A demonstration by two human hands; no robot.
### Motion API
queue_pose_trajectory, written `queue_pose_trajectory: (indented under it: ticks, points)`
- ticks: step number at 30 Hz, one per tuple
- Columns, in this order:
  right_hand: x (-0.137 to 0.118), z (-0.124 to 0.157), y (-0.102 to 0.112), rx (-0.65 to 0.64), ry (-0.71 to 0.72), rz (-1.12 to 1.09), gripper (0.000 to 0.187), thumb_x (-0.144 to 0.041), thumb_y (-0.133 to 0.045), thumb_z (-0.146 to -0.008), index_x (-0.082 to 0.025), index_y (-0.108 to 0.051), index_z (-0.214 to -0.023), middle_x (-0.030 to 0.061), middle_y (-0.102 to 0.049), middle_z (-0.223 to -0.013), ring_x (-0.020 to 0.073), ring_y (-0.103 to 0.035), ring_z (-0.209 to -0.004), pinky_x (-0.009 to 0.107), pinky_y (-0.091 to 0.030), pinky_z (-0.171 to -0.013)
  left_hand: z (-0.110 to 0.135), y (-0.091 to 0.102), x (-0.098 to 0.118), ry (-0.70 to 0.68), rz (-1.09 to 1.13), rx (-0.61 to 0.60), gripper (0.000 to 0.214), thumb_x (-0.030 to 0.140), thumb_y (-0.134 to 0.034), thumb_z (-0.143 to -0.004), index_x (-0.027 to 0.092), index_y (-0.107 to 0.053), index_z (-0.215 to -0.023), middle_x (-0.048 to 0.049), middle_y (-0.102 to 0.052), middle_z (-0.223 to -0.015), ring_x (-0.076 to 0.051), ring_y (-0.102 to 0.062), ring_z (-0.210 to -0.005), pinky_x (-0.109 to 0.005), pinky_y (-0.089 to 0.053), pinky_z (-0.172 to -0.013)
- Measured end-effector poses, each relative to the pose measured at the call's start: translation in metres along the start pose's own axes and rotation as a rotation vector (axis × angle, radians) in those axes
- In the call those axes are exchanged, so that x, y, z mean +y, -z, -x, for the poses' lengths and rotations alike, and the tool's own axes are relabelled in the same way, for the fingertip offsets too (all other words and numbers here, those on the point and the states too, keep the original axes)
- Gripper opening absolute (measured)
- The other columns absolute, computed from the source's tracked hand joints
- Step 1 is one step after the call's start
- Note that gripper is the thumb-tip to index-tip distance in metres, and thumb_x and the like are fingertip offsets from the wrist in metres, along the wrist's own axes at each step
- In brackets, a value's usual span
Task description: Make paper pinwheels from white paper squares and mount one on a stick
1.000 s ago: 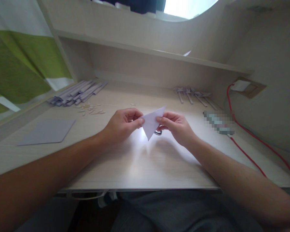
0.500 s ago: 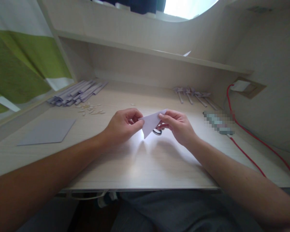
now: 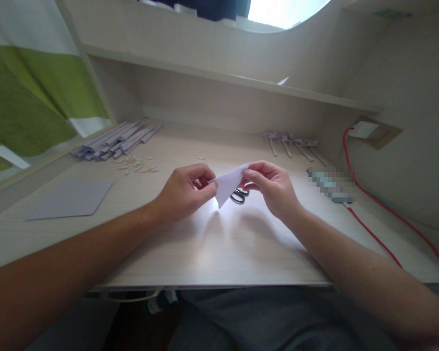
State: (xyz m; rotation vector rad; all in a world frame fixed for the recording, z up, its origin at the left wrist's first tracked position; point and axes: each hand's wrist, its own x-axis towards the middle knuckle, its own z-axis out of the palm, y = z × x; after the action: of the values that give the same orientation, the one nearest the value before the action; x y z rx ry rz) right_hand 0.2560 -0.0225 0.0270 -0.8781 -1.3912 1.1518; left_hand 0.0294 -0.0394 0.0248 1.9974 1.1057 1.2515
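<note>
A small folded piece of white paper (image 3: 229,184), roughly triangular with one corner pointing down, is held above the desk between both hands. My left hand (image 3: 190,189) pinches its left corner between thumb and fingers. At the upper right edge, my right hand (image 3: 272,186) grips the paper with thumb and fingertips. Behind and below the paper lie scissors (image 3: 238,196); their dark handle loops show, while the blades are hidden by the paper.
A stack of flat paper sheets (image 3: 71,200) lies at left. Behind it are rolled paper sticks (image 3: 119,141) and small pale pieces (image 3: 137,165). Several paper pinwheels (image 3: 290,144) lie at the back right. A blurred phone-like device (image 3: 331,185) with a red cable (image 3: 375,235) sits at right.
My right hand has shifted slightly, its fingers moving a little up along the paper's edge. More of the scissors' handles now shows beneath the paper. The left hand has barely moved.
</note>
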Motion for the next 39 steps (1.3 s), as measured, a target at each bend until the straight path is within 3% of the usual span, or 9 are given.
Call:
queue_pose_trajectory:
  ticks: [24, 29, 31, 36, 39]
  points:
    - [0.001, -0.002, 0.001, 0.007, -0.008, -0.009, 0.018, -0.037, -0.083, -0.08, -0.021, -0.077, -0.086, 0.0014, -0.074, -0.076, 0.0157, -0.071, -0.07, 0.028, -0.057, -0.064, 0.0, -0.001, -0.001, 0.011, 0.001, -0.006, 0.009, 0.021, -0.067, -0.081, 0.017, -0.068, -0.074, 0.0004, -0.066, -0.069, -0.014, -0.057, -0.065, -0.027, -0.042, -0.062]
    - [0.0, -0.002, 0.001, -0.022, -0.024, -0.035, 0.025, -0.045, -0.079, -0.084, -0.022, -0.072, -0.083, 0.0007, -0.073, -0.076, 0.0148, -0.069, -0.068, 0.027, -0.056, -0.064, -0.004, -0.001, -0.004, 0.065, 0.175, -0.053, 0.01, 0.023, -0.07, -0.08, 0.017, -0.069, -0.073, 0.0003, -0.064, -0.066, -0.014, -0.056, -0.062, -0.027, -0.04, -0.059]
    - [0.001, -0.001, 0.0, -0.087, -0.042, 0.006, 0.031, -0.051, -0.079, -0.084, -0.021, -0.074, -0.088, 0.001, -0.073, -0.077, 0.0148, -0.068, -0.069, 0.027, -0.055, -0.062, -0.007, 0.0, -0.006, 0.101, 0.295, -0.076, 0.01, 0.023, -0.072, -0.079, 0.017, -0.069, -0.072, -0.0001, -0.064, -0.064, -0.014, -0.058, -0.062, -0.027, -0.043, -0.061]
    - [0.007, 0.005, -0.003, -0.406, -0.134, 0.158, 0.038, -0.053, -0.08, -0.084, -0.016, -0.076, -0.086, 0.0042, -0.073, -0.076, 0.0144, -0.066, -0.068, 0.027, -0.054, -0.065, -0.011, 0.002, -0.011, 0.196, 0.495, -0.048, 0.011, 0.023, -0.077, -0.078, 0.016, -0.07, -0.073, -0.0003, -0.067, -0.065, -0.014, -0.063, -0.06, -0.027, -0.051, -0.063]
    - [0.01, 0.006, -0.004, -0.424, -0.179, 0.117, 0.038, -0.053, -0.08, -0.084, -0.015, -0.075, -0.087, 0.0045, -0.074, -0.076, 0.015, -0.068, -0.068, 0.028, -0.056, -0.068, -0.012, 0.002, -0.013, 0.234, 0.574, -0.033, 0.014, 0.023, -0.08, -0.077, 0.016, -0.069, -0.072, 0.0011, -0.066, -0.065, -0.013, -0.064, -0.058, -0.027, -0.053, -0.062]
